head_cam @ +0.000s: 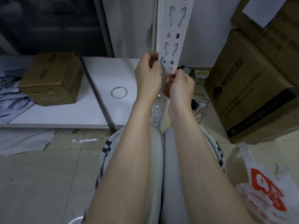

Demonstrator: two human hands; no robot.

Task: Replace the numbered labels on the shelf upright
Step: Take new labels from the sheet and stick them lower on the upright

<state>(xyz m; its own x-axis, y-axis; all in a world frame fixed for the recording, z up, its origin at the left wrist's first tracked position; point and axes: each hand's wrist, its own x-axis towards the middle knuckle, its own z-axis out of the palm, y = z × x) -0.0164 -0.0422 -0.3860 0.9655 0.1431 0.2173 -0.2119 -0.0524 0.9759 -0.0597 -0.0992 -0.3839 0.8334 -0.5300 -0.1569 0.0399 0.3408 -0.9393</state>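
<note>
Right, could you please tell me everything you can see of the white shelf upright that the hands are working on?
The shelf upright is a white strip, seemingly metal, punched with large winged slots and small oval holes. It stands roughly upright before a white wall, running from the view's top down between the person's knees. A blue-outlined mark sits at its left edge. The left hand grips that edge; the right hand pinches a small white piece at its front.

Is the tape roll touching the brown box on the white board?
Apart. The head view shows the tape roll lying flat on the white board, with a stretch of bare board between it and the brown box.
</note>
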